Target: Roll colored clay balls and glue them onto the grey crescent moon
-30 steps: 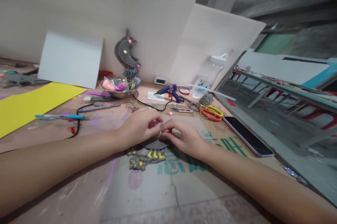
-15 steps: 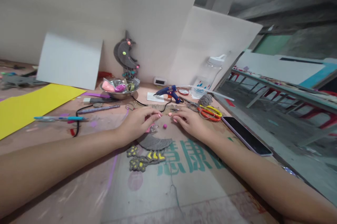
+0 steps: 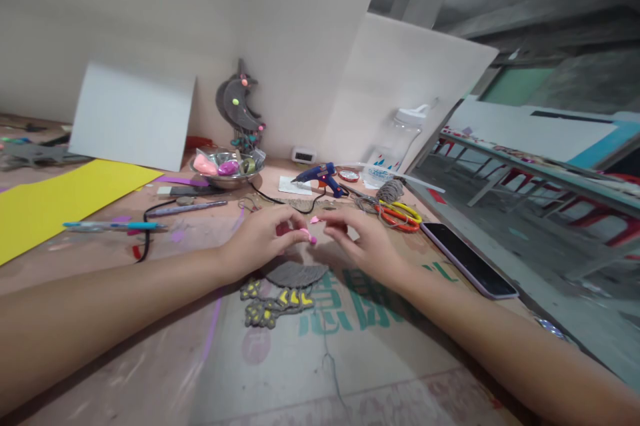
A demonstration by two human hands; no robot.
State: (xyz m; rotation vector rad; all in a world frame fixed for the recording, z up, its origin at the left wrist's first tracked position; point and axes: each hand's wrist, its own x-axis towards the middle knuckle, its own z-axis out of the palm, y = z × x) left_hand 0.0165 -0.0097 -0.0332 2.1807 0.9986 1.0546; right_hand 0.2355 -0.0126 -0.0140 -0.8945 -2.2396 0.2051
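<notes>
My left hand [image 3: 265, 234] is bent into a pinch, its fingertips right beside a small magenta ball [image 3: 313, 240] on the table. A bit of pink shows at the thumb tip; whether it is clay or nail I cannot tell. Opposite it, my right hand [image 3: 364, 239] has curved fingers with a gap between thumb and forefinger, and nothing shows in them. Between the two hands is a small pink piece [image 3: 315, 219]. Nearer to me lies a grey yarn-wrapped crescent [image 3: 295, 274], with grey and yellow paw-shaped pieces [image 3: 261, 313] below it.
Behind my hands are a blue glue gun [image 3: 320, 175], a metal bowl [image 3: 227, 181] of clay packets and a small clock [image 3: 303, 155]. Orange-yellow scissors [image 3: 400, 216], grey yarn [image 3: 390, 191] and a phone [image 3: 467, 259] lie right. Pens [image 3: 113, 226] and yellow sheet [image 3: 65, 199] lie left.
My left fingertips have come down beside the magenta ball. The right hand's fingers have lifted and spread slightly. A pink piece now shows between the hands.
</notes>
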